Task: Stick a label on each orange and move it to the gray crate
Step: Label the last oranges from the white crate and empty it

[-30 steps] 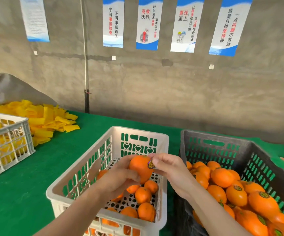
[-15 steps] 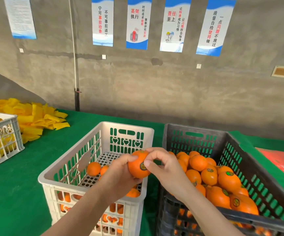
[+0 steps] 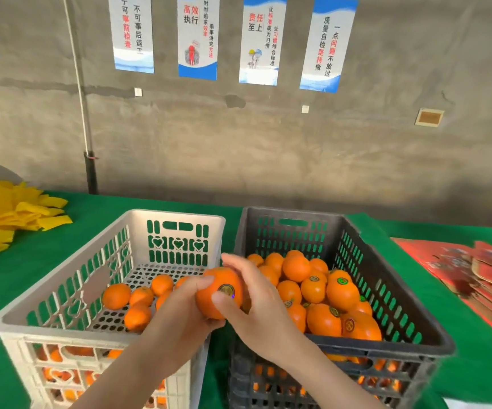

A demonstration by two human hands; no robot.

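Note:
An orange [image 3: 218, 286] with a round dark label [image 3: 226, 289] on its front is held between both hands, above the gap between the two crates. My left hand [image 3: 181, 315] grips it from the left and below. My right hand [image 3: 258, 312] wraps it from the right, thumb pressing just under the label. The white crate [image 3: 61, 278] on the left holds several unlabelled oranges [image 3: 116, 296]. The gray crate [image 3: 386, 276] on the right is filled with labelled oranges [image 3: 342, 293].
Both crates stand side by side on a green tablecloth [image 3: 17, 284]. A heap of yellow foam nets [image 3: 5, 219] lies at the far left. Red printed sheets [image 3: 475, 276] lie at the right. A concrete wall with posters [image 3: 197, 36] stands behind.
The orange and both hands have shifted right toward the gray crate. My right hand has gone from pinching the label at the front to wrapping the orange's right side.

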